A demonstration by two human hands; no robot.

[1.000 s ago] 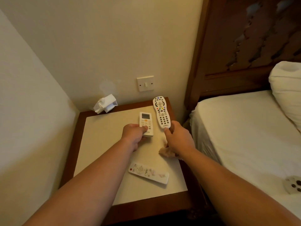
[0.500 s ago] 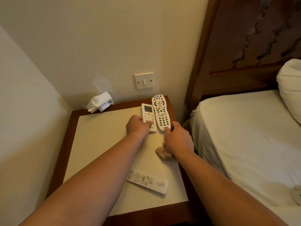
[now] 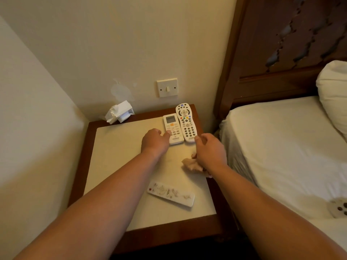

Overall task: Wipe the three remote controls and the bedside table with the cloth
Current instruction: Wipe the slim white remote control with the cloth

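Observation:
Two white remotes lie side by side at the back right of the bedside table: a short one with a screen and a longer one with coloured buttons. My left hand rests its fingertips on the near end of the short remote. My right hand touches the near end of the long remote with its fingertips while a crumpled beige cloth is bunched under its palm. A third, slim white remote lies slanted near the table's front.
A white tissue box sits at the table's back left corner against the wall. A light switch is on the wall behind. The bed with a pillow and dark headboard stands close on the right.
Both hands have pushed the two remotes toward the back of the table, and they now lie close together. The cloth stayed under my right hand. The slim remote has not moved.

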